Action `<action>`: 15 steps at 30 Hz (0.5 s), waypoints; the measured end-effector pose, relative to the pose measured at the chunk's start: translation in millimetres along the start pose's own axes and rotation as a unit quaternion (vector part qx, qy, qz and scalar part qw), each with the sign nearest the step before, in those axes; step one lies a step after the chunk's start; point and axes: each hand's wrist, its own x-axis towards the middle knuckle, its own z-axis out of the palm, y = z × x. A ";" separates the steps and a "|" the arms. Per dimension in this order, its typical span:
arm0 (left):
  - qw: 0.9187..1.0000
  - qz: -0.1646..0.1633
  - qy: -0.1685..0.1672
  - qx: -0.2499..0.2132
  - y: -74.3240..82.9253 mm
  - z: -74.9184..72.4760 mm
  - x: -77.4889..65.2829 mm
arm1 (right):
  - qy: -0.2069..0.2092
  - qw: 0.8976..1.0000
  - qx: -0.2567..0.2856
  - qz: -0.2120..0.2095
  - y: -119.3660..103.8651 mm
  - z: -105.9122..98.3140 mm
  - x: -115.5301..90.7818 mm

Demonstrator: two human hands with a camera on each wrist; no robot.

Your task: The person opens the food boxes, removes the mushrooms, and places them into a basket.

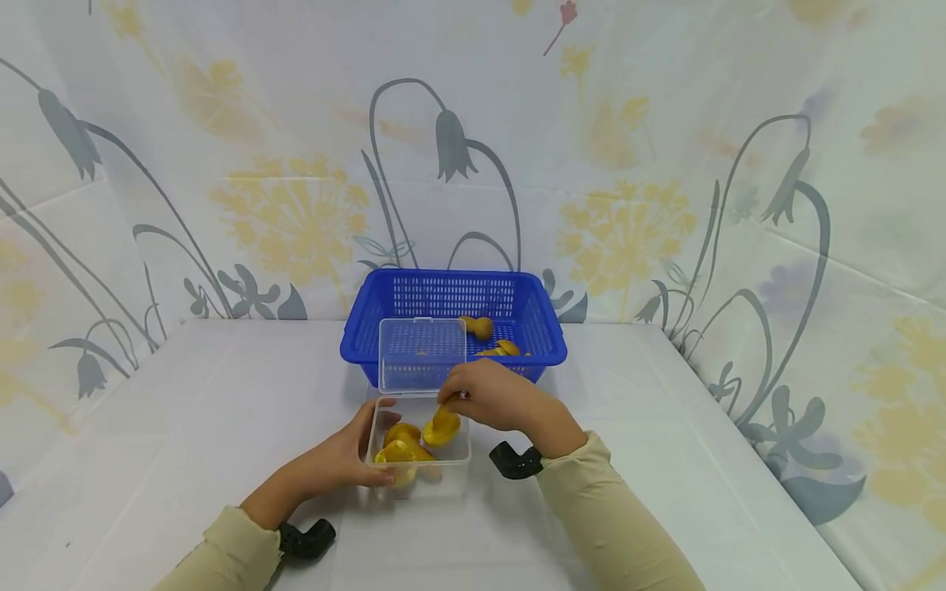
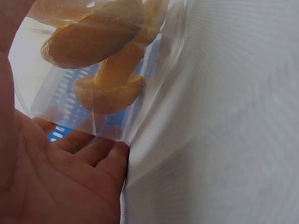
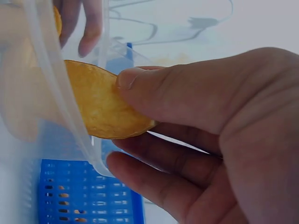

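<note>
A clear plastic box with its hinged lid raised stands on the table in the head view. My left hand grips the box's left side, thumb at the front and fingers at the back. Several yellow-brown mushrooms lie inside, one with cap and stem plain to see through the wall. Between thumb and fingers, my right hand pinches another mushroom. That piece hangs over the box's right part, its lower portion within the rim.
Behind the box stands a blue perforated basket, with several mushrooms in its right part. The raised lid leans in front of the basket. A white cloth covers the table, and a flower-printed curtain closes off the back and sides.
</note>
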 end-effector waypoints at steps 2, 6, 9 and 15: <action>1.000 0.003 0.000 0.001 0.2 -0.1 -0.2 | 0.006 1.000 0.006 -0.001 0.7 -1.1 -0.7; 1.000 0.017 -0.002 0.007 0.4 0.3 -1.7 | 0.021 1.000 0.003 -0.022 2.1 -2.5 -2.0; 1.000 0.019 -0.003 0.011 1.1 0.8 -2.7 | 0.031 0.999 0.002 -0.039 2.8 -3.7 -3.1; 1.000 0.011 0.004 0.010 1.7 0.8 -1.1 | 0.039 0.998 0.000 -0.044 1.9 -7.7 -5.8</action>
